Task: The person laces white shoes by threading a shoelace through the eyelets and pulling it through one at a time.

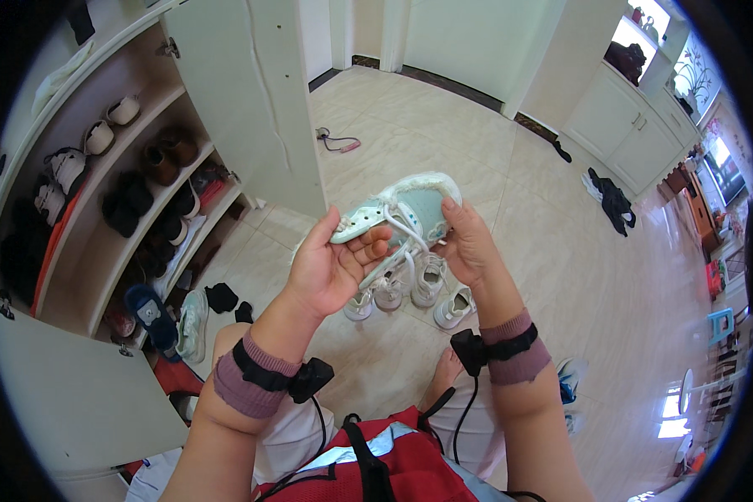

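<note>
A pale mint sneaker (421,204) with white laces and a frayed fabric edge is held up before me, its opening facing me. My left hand (339,263) grips the eyelet flap with thumb and fingers. My right hand (470,241) holds the opposite end, thumb over the rim. Below it on the floor stand several light shoes, among them a white sneaker (428,280) and a white low shoe (455,307). A matching mint sneaker (193,326) leans by the cabinet, beside a dark blue slipper (154,319).
At the left stands a shoe cabinet (122,135) with shoes on its shelves and its doors (245,100) swung wide. Black socks (221,297) lie near it. Dark clothing (612,201) lies on the floor at the right, with more shoes (570,376) beside my right leg.
</note>
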### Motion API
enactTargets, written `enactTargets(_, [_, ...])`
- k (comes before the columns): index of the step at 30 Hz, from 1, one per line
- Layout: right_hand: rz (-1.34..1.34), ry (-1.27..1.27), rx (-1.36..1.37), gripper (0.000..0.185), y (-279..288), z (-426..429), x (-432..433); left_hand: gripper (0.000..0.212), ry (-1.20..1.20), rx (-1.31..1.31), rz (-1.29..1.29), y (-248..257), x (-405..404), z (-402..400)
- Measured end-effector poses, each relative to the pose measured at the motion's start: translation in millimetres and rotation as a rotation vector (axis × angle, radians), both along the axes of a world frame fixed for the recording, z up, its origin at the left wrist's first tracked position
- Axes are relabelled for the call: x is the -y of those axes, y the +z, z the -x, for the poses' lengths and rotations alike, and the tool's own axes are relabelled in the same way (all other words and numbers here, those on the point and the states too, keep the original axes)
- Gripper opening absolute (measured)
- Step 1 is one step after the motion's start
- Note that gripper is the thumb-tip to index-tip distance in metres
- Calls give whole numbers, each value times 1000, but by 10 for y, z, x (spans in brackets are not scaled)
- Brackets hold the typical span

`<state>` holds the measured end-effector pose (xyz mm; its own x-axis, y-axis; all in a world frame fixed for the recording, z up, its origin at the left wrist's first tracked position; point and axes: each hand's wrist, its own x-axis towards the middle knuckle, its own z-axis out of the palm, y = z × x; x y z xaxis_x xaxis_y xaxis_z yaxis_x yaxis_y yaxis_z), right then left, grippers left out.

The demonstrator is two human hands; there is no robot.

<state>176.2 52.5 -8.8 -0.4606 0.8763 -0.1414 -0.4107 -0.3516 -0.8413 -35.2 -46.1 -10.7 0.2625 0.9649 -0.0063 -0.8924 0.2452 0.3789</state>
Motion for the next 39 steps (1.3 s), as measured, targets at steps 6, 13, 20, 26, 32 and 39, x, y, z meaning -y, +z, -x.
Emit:
enactTargets(6, [-34,-73,-173,38,-121,54,8,58,76,-162,7,175,-3,-105])
enactTargets(13, [-15,-184,-239,35,-167,84,14,36,304,-827,-185,216,29,-235])
enactTargets(20, [27,-269,-275,34,-164,65,2,34,753,-1854,-531,253,43,-296])
enactTargets(26, [147,-189,-356,35,-127,132,74,20,865,-1917,-534,135,-77,-341])
enactTargets(32, [-29,-347,-13,39,-182,77,95,13,902,-1848,-610,113,-136,-391])
enactTargets(39, [-1342,-487,833,24,153,59,355,15,843,-1909,-728,114,-106,-343])
